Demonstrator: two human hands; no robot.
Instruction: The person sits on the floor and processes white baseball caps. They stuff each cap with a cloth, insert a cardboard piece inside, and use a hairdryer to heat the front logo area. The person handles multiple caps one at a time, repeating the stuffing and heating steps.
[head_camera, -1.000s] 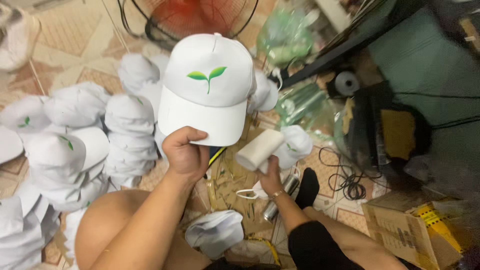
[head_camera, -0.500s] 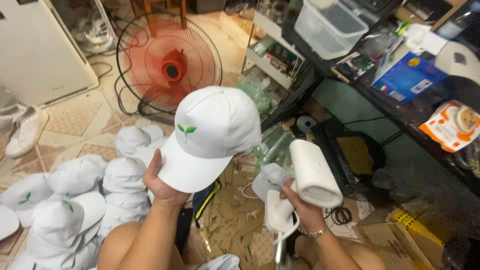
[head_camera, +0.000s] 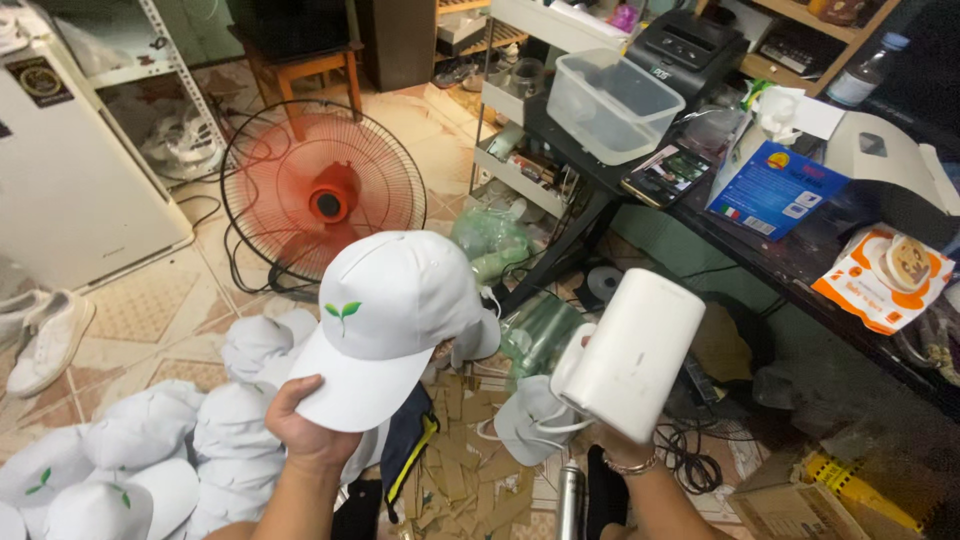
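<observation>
your left hand (head_camera: 305, 425) grips the brim of a white cloth cap with a small green leaf mark (head_camera: 395, 320). your fingers (head_camera: 290, 392) curl over the brim edge, so the round top stands up in front of you, in the middle of the scene, with the leaf mark facing you. your right hand (head_camera: 620, 450) is clenched around the bottom of a white plastic box-shaped tool with round corners (head_camera: 630, 355), so its body tilts up and to the right, just beside the cap. more white caps in stacks (head_camera: 160, 450) sit on the floor at the near left, close to your arm. a red floor fan (head_camera: 322, 195) stands farther back. a dark counter (head_camera: 790, 260) with a clear plastic tub (head_camera: 615, 105) runs along the right.
</observation>
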